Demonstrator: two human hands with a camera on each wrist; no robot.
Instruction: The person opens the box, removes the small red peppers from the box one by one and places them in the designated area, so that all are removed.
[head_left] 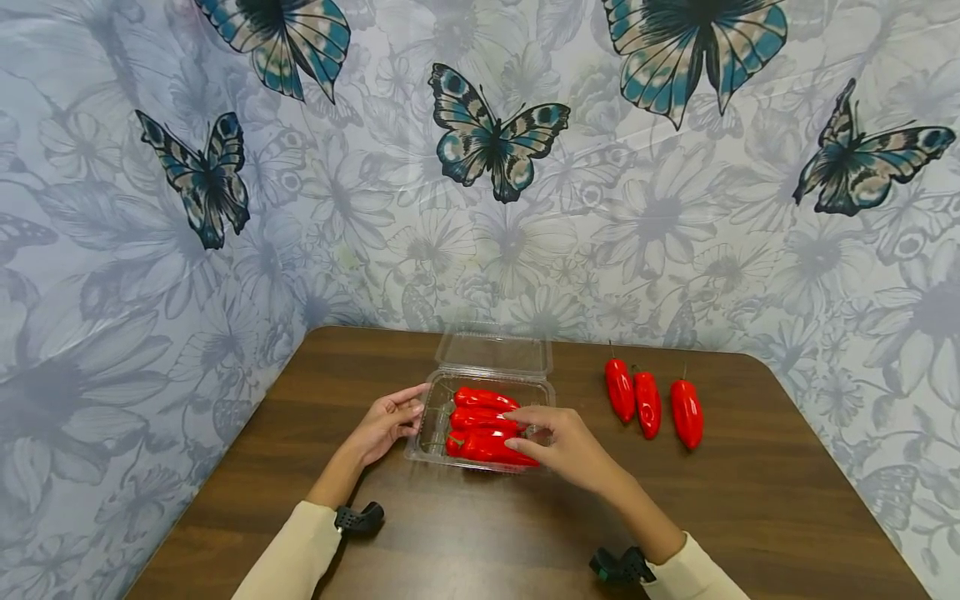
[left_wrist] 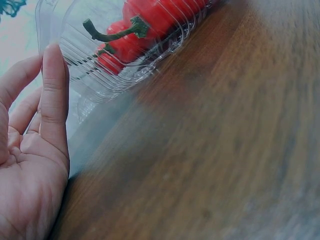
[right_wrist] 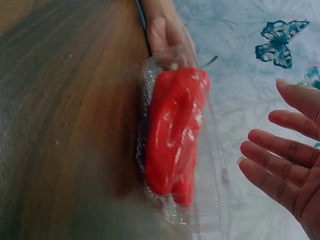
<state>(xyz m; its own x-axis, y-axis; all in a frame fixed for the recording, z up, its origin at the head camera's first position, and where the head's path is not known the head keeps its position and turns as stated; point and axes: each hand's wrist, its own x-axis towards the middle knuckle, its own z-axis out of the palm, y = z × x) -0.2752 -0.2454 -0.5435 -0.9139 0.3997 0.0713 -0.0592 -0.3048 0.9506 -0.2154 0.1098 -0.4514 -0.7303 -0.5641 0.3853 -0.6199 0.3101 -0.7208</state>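
A clear plastic clamshell container [head_left: 420, 454] stands on the table with its lid tipped back. Several glossy red chili peppers [head_left: 487, 448] lie side by side in it, green stems toward the left. My left hand [head_left: 386, 429] pinches the container's left rim, and in the left wrist view its fingertips [left_wrist: 53, 52] meet at the clear edge. Over the container's right part hovers my right hand [head_left: 562, 446], fingers spread and nothing held. The right wrist view puts that hand [right_wrist: 287, 155] beside the peppers [right_wrist: 175, 130], apart from them.
Three more red chili peppers [head_left: 647, 404] lie on the brown wooden table [head_left: 480, 533], right of the container. The raised clear lid [head_left: 495, 348] reaches toward the butterfly-patterned wall covering [head_left: 375, 275] behind the table. Both wrists wear black bands [head_left: 360, 519].
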